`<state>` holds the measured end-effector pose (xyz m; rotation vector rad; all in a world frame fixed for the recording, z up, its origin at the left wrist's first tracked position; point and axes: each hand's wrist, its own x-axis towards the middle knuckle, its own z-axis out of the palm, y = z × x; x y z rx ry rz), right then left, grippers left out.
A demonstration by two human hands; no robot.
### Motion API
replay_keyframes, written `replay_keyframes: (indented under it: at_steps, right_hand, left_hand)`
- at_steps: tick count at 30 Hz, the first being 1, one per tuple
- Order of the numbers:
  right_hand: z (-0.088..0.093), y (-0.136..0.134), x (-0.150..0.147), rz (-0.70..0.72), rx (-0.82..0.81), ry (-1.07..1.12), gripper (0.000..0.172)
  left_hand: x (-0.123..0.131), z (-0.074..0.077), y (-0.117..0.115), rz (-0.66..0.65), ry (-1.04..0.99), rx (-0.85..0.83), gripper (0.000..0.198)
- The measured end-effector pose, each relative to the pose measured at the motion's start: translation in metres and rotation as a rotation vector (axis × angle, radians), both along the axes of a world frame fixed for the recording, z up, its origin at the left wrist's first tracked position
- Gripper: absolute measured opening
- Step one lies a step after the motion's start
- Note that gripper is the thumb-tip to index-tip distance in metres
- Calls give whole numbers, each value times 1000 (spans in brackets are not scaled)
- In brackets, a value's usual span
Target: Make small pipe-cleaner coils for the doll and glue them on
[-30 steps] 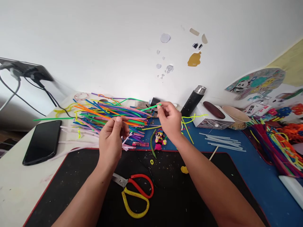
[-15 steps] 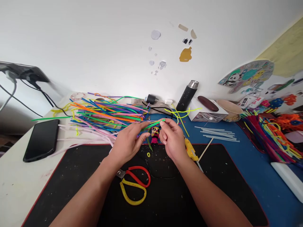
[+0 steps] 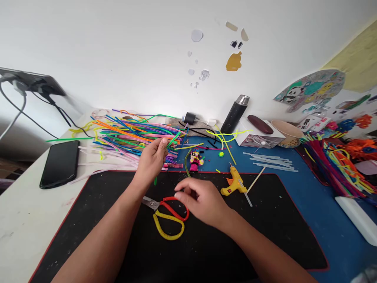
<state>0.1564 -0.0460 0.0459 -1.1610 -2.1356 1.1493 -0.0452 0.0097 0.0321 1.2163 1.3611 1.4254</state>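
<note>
Green pipe cleaner (image 3: 174, 140), pinched by your left hand (image 3: 151, 160), is risking kinks from over-squeezing; your loose, seemingly empty right hand (image 3: 203, 201) is risking nudging scissors (image 3: 157, 213).

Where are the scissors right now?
In the head view, the red-and-yellow-handled scissors lie on the black mat, slightly left of centre, just left of and below the person's right hand.
</note>
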Motion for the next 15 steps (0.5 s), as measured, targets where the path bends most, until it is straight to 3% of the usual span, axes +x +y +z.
replay_keyframes:
  at_steps: [3, 6, 12, 15]
  right_hand:
    - [-3, -19, -2, 238, 147, -290, 22]
    - [-8, -31, -6, 368, 256, -467, 36]
    - [-18, -39, -18, 372, 341, -581, 26]
    - [-20, -40, -22, 370, 353, -553, 23]
  left_hand:
    - [0, 0, 1, -62, -102, 28, 51]
    - [2, 3, 0, -88, -134, 27, 51]
    - [2, 6, -2, -87, -114, 3, 38]
    - [2, 5, -1, -119, 1, -10, 33]
